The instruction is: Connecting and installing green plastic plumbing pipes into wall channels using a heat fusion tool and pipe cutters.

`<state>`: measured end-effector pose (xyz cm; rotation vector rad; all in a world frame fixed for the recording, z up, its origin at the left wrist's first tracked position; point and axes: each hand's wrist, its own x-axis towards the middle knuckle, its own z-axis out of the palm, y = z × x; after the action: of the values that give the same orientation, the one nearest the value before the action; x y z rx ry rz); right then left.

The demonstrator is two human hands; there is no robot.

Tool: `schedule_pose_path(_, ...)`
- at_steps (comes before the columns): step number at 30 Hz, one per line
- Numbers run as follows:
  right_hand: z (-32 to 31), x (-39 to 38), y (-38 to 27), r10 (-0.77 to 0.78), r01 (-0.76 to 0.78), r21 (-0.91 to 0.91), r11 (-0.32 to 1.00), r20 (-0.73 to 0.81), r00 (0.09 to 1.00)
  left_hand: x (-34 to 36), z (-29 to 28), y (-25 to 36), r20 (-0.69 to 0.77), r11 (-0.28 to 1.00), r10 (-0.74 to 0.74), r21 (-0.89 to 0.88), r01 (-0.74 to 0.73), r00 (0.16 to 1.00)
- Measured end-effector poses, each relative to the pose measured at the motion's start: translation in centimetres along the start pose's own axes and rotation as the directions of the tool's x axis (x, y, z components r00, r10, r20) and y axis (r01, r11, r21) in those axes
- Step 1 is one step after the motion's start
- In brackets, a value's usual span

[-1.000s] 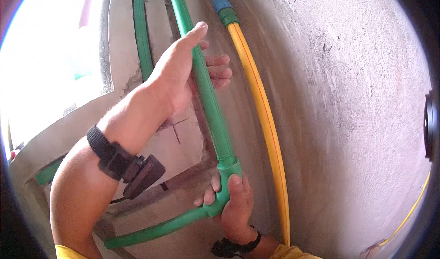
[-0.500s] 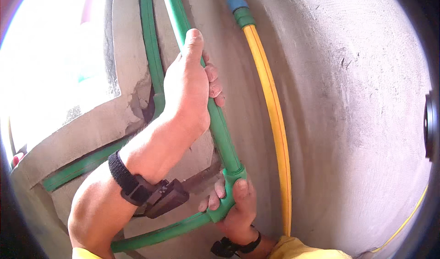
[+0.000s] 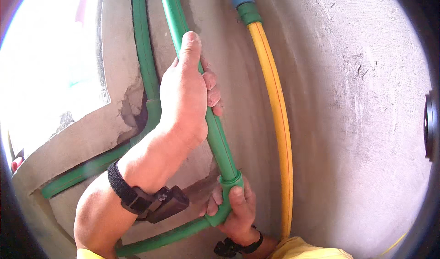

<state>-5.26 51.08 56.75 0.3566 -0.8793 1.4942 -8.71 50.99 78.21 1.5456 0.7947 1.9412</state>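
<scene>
My left hand [image 3: 185, 94] is wrapped around a long green pipe [image 3: 222, 152], thumb lying along it toward the top. Lower down, my right hand [image 3: 239, 211] grips the green elbow fitting [image 3: 223, 209] from below and the right, with fingers showing on both its sides. The pipe's bottom end sits in the elbow's upper socket. From the elbow's other socket a second green pipe [image 3: 169, 236] runs down to the left, passing behind my left forearm. Both wrists carry black straps with small dark devices.
Another green pipe [image 3: 144, 43] lies in a wall channel and bends left through an elbow [image 3: 153, 114]. On the right a yellow pipe [image 3: 276, 105] rises to a green coupling [image 3: 249, 13] with a blue end. A bright opening [image 3: 50, 62] is at upper left, beside rough grey wall [image 3: 353, 103].
The view has shifted slightly, with the yellow pipe now lower and further right. Both hands keep their holds on the pipe and elbow, which appear slightly lower in view.
</scene>
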Motion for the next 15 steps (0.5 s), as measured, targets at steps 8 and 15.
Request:
schedule_pose_path(8,-0.5,0.6,1.4,0.077,-0.078,-0.047,0.996,-0.009,0.997,0.8,-1.3,-1.2,-0.064,0.998,0.044,-0.040,-0.046,0.997)
schedule_pose_path(15,-1.9,2.8,2.8,-0.002,0.000,-0.010,1.000,-0.134,0.991,-3.4,-5.3,1.1,0.250,0.500,-0.121,0.852,-0.159,0.961)
